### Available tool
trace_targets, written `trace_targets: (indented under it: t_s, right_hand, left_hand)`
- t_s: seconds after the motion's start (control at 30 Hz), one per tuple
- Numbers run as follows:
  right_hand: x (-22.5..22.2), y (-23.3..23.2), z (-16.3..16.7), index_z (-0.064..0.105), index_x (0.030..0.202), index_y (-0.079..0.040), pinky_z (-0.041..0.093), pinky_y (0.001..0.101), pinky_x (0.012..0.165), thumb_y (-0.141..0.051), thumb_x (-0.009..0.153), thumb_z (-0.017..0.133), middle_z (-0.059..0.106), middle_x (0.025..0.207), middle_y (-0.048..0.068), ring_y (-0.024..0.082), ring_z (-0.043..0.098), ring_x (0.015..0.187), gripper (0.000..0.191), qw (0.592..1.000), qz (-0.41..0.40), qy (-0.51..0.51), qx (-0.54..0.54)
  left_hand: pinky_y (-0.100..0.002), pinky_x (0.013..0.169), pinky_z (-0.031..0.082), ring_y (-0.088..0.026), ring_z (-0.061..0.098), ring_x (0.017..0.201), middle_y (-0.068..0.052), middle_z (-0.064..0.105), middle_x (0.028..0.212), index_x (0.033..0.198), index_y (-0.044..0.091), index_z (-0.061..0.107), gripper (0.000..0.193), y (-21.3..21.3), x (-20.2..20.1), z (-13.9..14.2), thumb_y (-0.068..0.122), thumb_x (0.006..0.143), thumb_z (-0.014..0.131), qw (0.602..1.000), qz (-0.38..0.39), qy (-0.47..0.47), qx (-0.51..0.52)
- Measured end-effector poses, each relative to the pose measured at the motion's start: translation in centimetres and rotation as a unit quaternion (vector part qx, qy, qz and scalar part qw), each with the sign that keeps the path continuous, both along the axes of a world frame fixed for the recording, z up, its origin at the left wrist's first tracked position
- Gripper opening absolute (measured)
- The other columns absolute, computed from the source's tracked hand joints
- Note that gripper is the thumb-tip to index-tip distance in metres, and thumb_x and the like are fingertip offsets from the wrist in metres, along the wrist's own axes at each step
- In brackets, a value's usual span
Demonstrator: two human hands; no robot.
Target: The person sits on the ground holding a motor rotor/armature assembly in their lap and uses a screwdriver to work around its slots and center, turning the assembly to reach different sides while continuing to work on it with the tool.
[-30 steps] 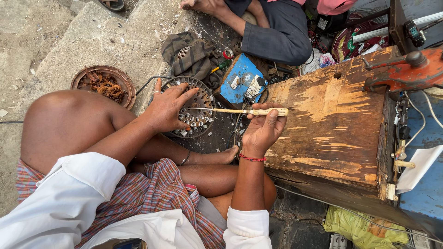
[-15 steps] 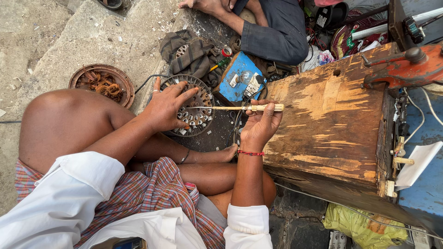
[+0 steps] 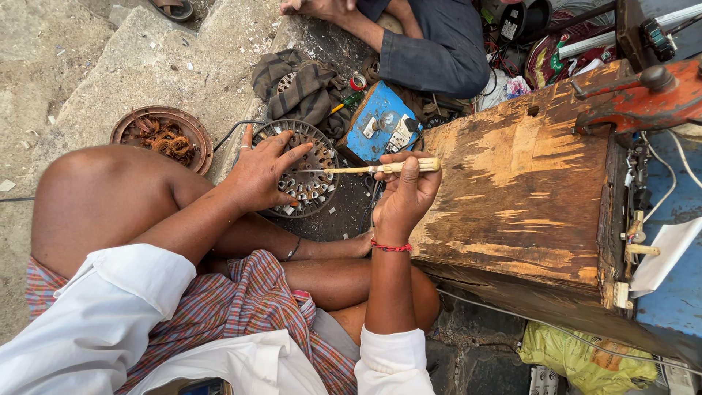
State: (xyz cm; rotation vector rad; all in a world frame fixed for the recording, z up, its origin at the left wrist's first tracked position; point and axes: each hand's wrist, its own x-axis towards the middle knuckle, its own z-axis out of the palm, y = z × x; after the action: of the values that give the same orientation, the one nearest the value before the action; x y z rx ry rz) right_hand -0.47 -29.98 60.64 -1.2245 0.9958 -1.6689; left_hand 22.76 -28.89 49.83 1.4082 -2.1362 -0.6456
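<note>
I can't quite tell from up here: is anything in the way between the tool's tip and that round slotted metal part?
Nothing visible. The right hand holds the thin tool, whose tip reaches straight to the round slotted part. The left hand rests on that part, beside the tip, not across it.

I am looking at a ground-level repair workshop: a worn wooden box [image 3: 519,190], a red vise [image 3: 643,99], a blue electrical tester [image 3: 380,128] and copper windings in a dish [image 3: 162,137] are crowding the concrete floor [image 3: 88,66].

Even soft daylight, faint shadows, sharp focus, no glare, slight wide-angle edge stretch
</note>
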Motion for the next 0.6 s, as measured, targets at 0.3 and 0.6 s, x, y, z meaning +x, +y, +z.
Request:
trace_targets:
  t_s: [0.3, 0.6]
  right_hand:
    - [2.5, 1.8, 0.7, 0.053, 0.117, -0.002, 0.063, 0.0319, 0.072, -0.02, 0.108, 0.064, 0.067, 0.105, 0.013, 0.022, 0.073, 0.094, 0.023, 0.993, 0.091, 0.064, -0.04]
    - [1.4, 1.3, 0.0, 0.065, 0.114, -0.001, 0.062, 0.0294, 0.082, -0.019, 0.105, 0.067, 0.071, 0.11, 0.013, 0.019, 0.072, 0.1, 0.021, 0.977, 0.183, 0.092, 0.066]
  left_hand:
    - [-0.075, 0.115, 0.015, -0.04, 0.047, 0.136, -0.023, 0.043, 0.15, 0.154, 0.028, 0.037, 0.126, 0.4, -0.4, 0.9, 0.047, 0.046, 0.099, 1.0, 0.005, 0.001, -0.024]
    - [-0.073, 0.115, 0.018, -0.042, 0.044, 0.138, -0.021, 0.041, 0.152, 0.154, 0.023, 0.037, 0.126, 0.3, -0.7, 1.9, 0.044, 0.047, 0.099, 0.999, 0.005, 0.048, -0.026]
